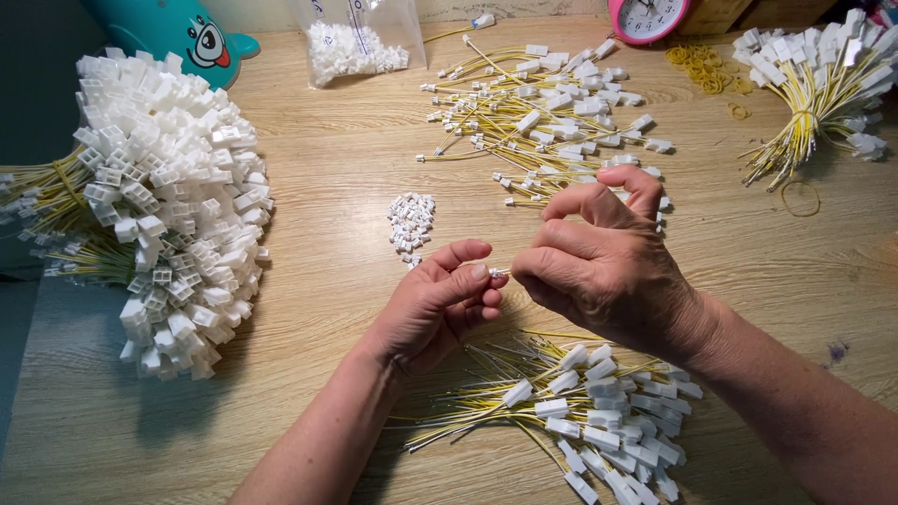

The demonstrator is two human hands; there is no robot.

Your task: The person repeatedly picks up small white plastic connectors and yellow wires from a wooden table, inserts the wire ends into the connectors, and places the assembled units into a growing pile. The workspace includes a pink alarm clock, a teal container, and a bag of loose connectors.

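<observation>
My left hand [435,304] and my right hand [599,266] meet over the middle of the wooden table [327,168]. Between their fingertips they pinch a small white connector [498,272]; whether a wire is attached is hidden by the fingers. Just beyond my left hand lies a small pile of tiny white connector housings [411,223]. A pile of yellow wires with white plugs [599,411] lies under my right wrist. Another loose pile of yellow wires with white connectors [552,122] is spread behind my right hand.
A large bundled heap of white-plugged wires [168,206] fills the left. Another banded bundle [823,84] lies at the back right, by yellow rubber bands [706,70]. A clear bag of white parts [355,42], a teal object [178,33] and a pink clock [645,19] stand at the back.
</observation>
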